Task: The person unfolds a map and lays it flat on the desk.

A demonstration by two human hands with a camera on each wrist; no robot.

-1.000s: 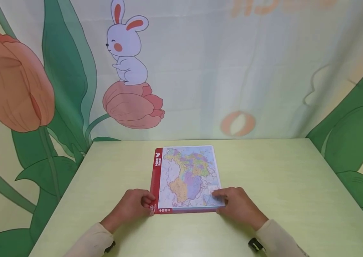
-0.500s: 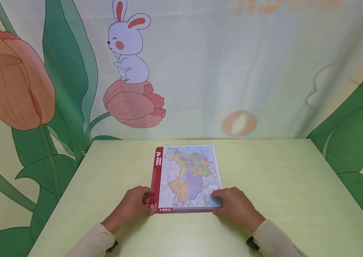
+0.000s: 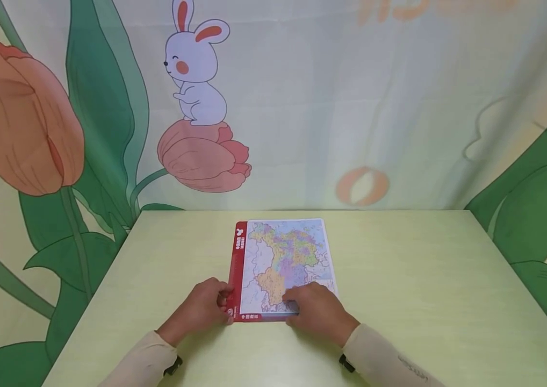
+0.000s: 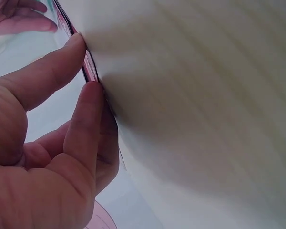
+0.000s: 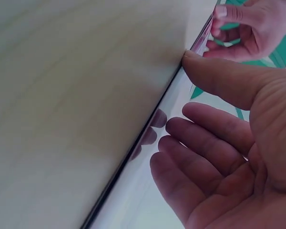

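A flat, glossy map board (image 3: 273,252) with a red strip down its left side lies on the table; a printed map in several colours covers its face. My left hand (image 3: 202,305) holds its near left corner, the thumb at the near edge and the curled fingers at the red strip. Over the near edge, about mid-width, is my right hand (image 3: 321,312). Its thumb (image 5: 193,62) touches the edge in the right wrist view, while the loosely bent fingers (image 5: 200,138) hover close over the shiny surface, which mirrors their tips. My right hand hides part of the map's lower portion.
The pale yellow-green table (image 3: 414,279) extends on both sides of the board. Behind it hangs a curtain (image 3: 297,107) printed with a white rabbit, tulips and green leaves. A dark strap piece (image 3: 346,363) shows under the right sleeve.
My right hand has slid left along the board's near edge, from the right corner to about the middle. My left hand stays at the left corner, and the board lies in the same place.
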